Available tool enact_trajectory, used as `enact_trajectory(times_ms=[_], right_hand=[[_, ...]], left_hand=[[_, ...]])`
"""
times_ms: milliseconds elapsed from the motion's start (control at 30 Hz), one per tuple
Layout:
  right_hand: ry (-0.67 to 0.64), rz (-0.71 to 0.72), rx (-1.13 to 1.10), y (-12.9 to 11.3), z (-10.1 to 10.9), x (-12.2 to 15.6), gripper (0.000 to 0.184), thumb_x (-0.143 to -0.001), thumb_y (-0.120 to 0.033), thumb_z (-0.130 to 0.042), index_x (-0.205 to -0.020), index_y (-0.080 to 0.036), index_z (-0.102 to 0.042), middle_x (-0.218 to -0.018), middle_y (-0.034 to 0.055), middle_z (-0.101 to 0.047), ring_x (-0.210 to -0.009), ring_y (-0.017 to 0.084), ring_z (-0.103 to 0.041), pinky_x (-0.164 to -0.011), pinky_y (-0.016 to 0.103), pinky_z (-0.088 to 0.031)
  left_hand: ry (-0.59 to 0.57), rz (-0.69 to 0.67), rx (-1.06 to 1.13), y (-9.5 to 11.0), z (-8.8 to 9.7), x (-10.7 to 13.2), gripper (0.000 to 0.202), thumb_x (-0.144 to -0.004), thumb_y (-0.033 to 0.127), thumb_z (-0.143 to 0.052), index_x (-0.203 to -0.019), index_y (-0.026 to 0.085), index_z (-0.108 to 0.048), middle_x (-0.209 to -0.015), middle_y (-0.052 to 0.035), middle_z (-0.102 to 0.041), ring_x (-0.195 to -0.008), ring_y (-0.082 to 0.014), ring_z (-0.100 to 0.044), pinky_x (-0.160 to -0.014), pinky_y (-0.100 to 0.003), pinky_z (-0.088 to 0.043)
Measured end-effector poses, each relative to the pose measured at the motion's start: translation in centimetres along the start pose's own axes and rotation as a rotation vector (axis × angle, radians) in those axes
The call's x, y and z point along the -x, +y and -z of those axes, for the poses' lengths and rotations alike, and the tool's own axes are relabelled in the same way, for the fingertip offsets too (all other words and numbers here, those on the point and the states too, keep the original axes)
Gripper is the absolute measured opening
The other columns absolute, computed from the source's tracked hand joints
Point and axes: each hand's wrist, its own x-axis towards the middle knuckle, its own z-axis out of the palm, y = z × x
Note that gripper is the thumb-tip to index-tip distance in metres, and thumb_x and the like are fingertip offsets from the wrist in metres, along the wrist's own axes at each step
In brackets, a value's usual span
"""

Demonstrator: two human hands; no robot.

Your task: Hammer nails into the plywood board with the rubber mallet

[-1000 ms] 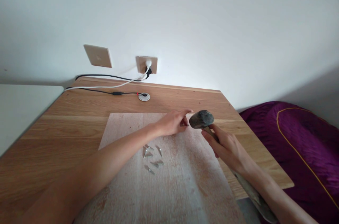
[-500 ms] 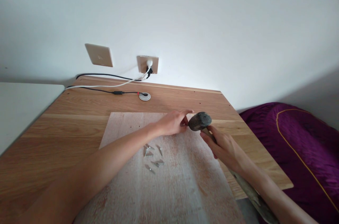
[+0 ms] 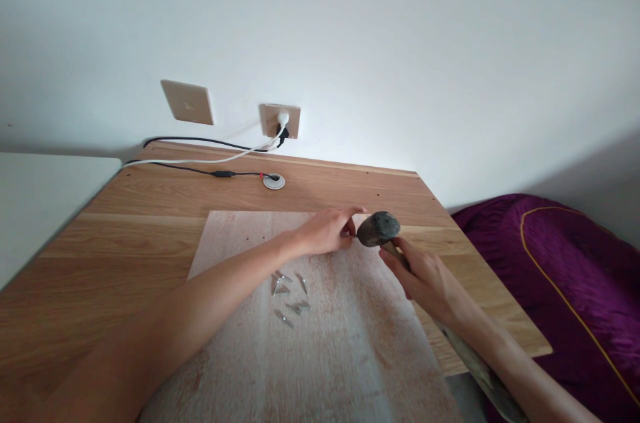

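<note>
Closest is the pale board (image 3: 325, 356), with its near end going out of view between the two arms. In the middle of the board lie a few loose nails (image 3: 296, 308), on their sides and not used yet. By the board's right edge, the right hand (image 3: 425, 274) is curled tight round the handle of a hammer (image 3: 379, 229). The hammer's head is over the board's far right part, close to the left hand (image 3: 327, 231). That hand's thumb and finger pinch what looks like a small nail (image 3: 356, 236) — it is mostly hidden, so I can't tell how deep it is. Near the board's far left corner are two dark dots (image 3: 264, 237). They may be nails all the way in, so maybe two are done — the loose ones are left. Past the board, the table (image 3: 90, 269) reaches back to a wall socket (image 3: 270, 117).
</note>
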Motion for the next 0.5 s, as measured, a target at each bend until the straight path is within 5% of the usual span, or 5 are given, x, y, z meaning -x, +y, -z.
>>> enact_trajectory(times_ms=[500], right_hand=[[-0.001,0.004,0.001,0.19,-0.12,-0.05,0.036,-0.102,-0.052,-0.041,-0.106,-0.023,-0.062,-0.05,-0.0048,-0.057,-0.051,0.025,-0.067,-0.058,0.031,-0.042]], left_hand=[[-0.005,0.012,0.001,0.37,0.2,0.04,0.07,-0.077,0.007,-0.064,-0.146,0.015,-0.056,-0.097,-0.0071,-0.08,-0.081,-0.0188,-0.072,-0.075,-0.028,-0.049]])
